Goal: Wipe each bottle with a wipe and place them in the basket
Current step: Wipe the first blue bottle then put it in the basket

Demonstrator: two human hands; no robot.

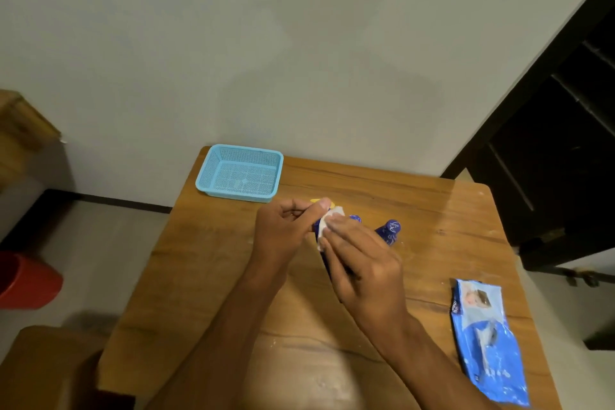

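Over the middle of the wooden table (pixel 449 223), my left hand (pixel 288 226) grips a dark blue bottle (pixel 316 226) with a yellow top; most of the bottle is hidden by my fingers. My right hand (pixel 362 263) presses a white wipe (pixel 327 221) against the bottle's side. Two more blue bottles stand just behind my hands: one (pixel 355 219) barely shows past the wipe, the other (pixel 390 231) stands free to the right. The light blue mesh basket (pixel 206 176) sits at the table's far left corner with no bottles in it.
A blue pack of wipes (pixel 486 339) lies near the table's right edge. A red bucket (pixel 28 280) stands on the floor to the left. A dark door frame (pixel 549 150) rises to the right, and the wall is close behind the table.
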